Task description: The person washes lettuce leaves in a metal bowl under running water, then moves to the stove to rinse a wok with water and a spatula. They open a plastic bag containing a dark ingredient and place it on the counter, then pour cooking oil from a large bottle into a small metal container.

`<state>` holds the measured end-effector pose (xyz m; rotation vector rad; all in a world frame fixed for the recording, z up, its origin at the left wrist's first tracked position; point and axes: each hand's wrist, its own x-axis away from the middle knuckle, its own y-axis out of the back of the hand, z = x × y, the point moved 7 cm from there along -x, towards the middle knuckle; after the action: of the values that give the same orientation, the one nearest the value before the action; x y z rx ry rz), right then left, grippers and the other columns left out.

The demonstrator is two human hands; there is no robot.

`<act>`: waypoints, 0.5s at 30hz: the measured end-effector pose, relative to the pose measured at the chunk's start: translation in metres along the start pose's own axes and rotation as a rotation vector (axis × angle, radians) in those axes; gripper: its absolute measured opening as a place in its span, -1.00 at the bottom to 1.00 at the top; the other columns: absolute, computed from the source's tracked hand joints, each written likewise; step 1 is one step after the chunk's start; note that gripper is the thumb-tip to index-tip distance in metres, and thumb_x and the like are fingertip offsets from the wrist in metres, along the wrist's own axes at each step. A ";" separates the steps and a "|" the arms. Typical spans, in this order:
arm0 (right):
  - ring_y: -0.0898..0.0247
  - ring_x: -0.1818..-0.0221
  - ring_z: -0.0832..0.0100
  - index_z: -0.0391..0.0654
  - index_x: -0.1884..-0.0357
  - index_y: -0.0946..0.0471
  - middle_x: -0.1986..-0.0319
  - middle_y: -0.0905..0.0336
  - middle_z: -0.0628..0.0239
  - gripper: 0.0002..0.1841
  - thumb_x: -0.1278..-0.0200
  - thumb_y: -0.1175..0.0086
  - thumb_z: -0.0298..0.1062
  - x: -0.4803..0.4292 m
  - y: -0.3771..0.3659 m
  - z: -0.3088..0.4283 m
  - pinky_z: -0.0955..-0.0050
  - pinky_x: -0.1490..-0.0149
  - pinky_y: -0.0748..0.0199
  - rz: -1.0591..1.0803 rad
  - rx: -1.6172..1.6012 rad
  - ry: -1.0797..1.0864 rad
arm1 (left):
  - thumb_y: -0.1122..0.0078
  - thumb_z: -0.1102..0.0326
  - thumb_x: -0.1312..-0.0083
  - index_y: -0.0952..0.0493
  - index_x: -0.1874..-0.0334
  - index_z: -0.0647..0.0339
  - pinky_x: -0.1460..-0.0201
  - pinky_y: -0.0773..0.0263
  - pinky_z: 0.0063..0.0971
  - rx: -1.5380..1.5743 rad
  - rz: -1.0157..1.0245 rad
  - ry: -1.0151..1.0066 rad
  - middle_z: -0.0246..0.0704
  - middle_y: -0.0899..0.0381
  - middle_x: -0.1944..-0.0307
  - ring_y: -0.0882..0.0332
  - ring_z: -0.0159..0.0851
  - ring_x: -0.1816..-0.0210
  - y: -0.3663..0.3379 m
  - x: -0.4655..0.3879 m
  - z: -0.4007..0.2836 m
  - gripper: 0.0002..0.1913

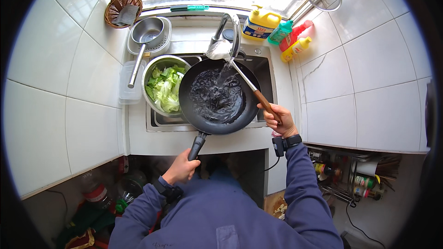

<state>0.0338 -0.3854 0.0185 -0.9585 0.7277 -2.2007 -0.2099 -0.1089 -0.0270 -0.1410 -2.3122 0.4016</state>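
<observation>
My left hand (182, 167) grips the black handle of a dark wok (254, 110), which rests over the sink (273, 86). Water from the chrome faucet (236, 31) runs into the wok and ripples across its bottom. In my right hand (281, 119) is the wooden handle of a metal ladle or spatula (264, 103). Its shiny head lies at the faucet's mouth, in or beside the stream. Left of the wok, partly behind its rim, a metal bowl (147, 102) holds torn lettuce leaves (168, 86).
A long-handled saucepan (148, 31) sits on a colander (167, 43) at the back left. Several bottles, among them a yellow pump jug (259, 24), line the back right corner. A wicker basket (112, 15) and a ring-shaped strainer (339, 1) hang on either side of the window.
</observation>
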 end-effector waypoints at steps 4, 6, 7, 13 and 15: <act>-0.20 0.64 0.62 -0.40 -0.30 -0.41 0.51 -0.38 0.44 -0.49 -0.53 0.05 -0.17 0.058 -0.002 0.007 0.59 0.55 -0.29 -0.125 0.253 -0.027 | -0.21 0.49 -0.37 -0.32 0.13 0.22 0.72 -0.33 -0.50 -0.010 0.013 0.003 -0.45 -0.36 0.64 -0.33 -0.46 0.76 0.001 0.002 0.000 -0.79; -0.28 0.61 0.61 -0.36 -0.23 -0.50 0.47 -0.45 0.43 -0.53 -0.48 -0.05 -0.18 0.083 -0.003 0.015 0.60 0.50 -0.35 -0.274 0.610 -0.019 | -0.21 0.49 -0.37 -0.33 0.12 0.23 0.72 -0.33 -0.50 -0.020 0.023 0.000 -0.45 -0.36 0.64 -0.34 -0.46 0.76 0.001 0.004 0.000 -0.79; -0.31 0.59 0.63 -0.36 -0.19 -0.53 0.46 -0.46 0.44 -0.54 -0.46 -0.09 -0.18 0.091 -0.006 0.019 0.61 0.49 -0.35 -0.346 0.788 0.001 | -0.21 0.49 -0.37 -0.33 0.12 0.23 0.72 -0.33 -0.50 -0.025 0.018 0.005 -0.45 -0.36 0.63 -0.34 -0.46 0.76 0.002 0.005 0.000 -0.79; -0.61 0.10 -0.07 -0.13 -0.09 -0.60 0.20 -0.68 -0.01 -0.64 -0.32 -0.20 -0.19 0.070 -0.049 0.006 0.10 -0.02 -0.55 -0.472 1.747 0.057 | -0.22 0.48 -0.36 -0.32 0.12 0.24 0.72 -0.33 -0.50 -0.091 0.053 0.024 -0.45 -0.36 0.63 -0.35 -0.46 0.75 0.004 0.008 0.000 -0.78; -0.60 0.06 -0.06 -0.14 -0.06 -0.60 0.18 -0.69 0.00 -0.64 -0.35 -0.20 -0.15 0.059 -0.060 -0.005 0.09 -0.05 -0.54 -0.435 1.844 0.040 | -0.21 0.47 -0.36 -0.32 0.11 0.24 0.72 -0.32 -0.50 -0.101 0.078 0.015 -0.45 -0.36 0.63 -0.35 -0.45 0.75 0.005 0.009 -0.001 -0.78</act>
<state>-0.0212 -0.3869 0.0821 -0.0085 -1.4809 -2.0318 -0.2157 -0.1022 -0.0220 -0.2837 -2.3184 0.3221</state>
